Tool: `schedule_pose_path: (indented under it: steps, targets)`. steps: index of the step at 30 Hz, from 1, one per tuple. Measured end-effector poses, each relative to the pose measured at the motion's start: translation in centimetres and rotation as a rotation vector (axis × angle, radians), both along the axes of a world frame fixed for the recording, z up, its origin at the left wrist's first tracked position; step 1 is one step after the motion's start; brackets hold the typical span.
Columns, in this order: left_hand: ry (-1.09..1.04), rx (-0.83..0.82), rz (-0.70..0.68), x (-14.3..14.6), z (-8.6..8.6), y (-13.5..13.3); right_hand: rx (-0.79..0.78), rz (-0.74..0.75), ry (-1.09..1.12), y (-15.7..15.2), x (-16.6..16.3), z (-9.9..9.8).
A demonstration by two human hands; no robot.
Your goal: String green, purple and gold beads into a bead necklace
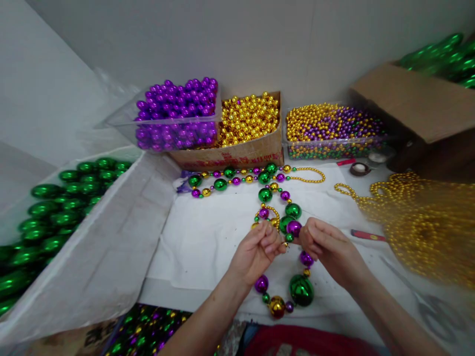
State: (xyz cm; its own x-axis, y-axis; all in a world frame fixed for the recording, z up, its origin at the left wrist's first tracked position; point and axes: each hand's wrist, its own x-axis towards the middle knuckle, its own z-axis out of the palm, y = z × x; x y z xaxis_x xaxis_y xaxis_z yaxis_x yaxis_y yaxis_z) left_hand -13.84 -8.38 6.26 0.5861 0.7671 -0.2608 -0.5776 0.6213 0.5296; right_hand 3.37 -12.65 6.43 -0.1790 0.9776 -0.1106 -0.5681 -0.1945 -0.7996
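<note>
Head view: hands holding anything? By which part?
Bead strand, apparently, near a small green bead, between the closed left hand and right hand; exact grip points are hidden.

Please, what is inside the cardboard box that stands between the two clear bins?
Gold beads show at the top of the box, with a purple bead among them. What lies deeper is covered.

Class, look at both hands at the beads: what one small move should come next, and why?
Perhaps draw the left hand and right hand gently apart, testing the bead strand: both look closed on it, near each other, with a small green bead between them.
</note>
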Motion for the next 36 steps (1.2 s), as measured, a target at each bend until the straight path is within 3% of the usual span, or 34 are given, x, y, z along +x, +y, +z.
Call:
schedule_pose_path:
  steps: [6, 13, 17, 20, 24, 30, 33, 36]
  targets:
    - [-0.072, -0.077, 0.047, 0.2, 0.0, -0.6, 0.022, 0.114, -0.003, 0.0, 0.3, -0.5]
    - [0.004, -0.020, 0.054, 0.5, 0.4, -0.8, 0.051, 0.365, -0.010, 0.5, 0.5, -0.9]
    - [0.095, 0.110, -0.009, 0.0, 1.4, -0.6, 0.037, 0.376, 0.099, 0.5, 0.5, -0.7]
    - [0.213, 0.342, -0.107, -0.6, 2.9, -0.1, 0.034, 0.382, 0.235, 0.7, 0.7, 0.1]
    - [0.427, 0.673, -0.326, -1.3, 6.1, 1.0, 0.046, 0.413, 0.202, 1.0, 1.6, 2.0]
    - [0.591, 0.933, -0.724, -0.1, 11.2, 2.9, 0.104, 0.492, 0.005, 2.2, 4.4, 5.5]
    - [0.626, 1.085, -0.723, 1.2, 13.4, 4.1, 0.170, 0.492, -0.181, 3.8, 5.9, 8.7]
    - [0.631, 1.141, -0.558, 2.3, 16.1, 5.7, 0.283, 0.459, -0.438, 5.9, 6.5, 14.0]
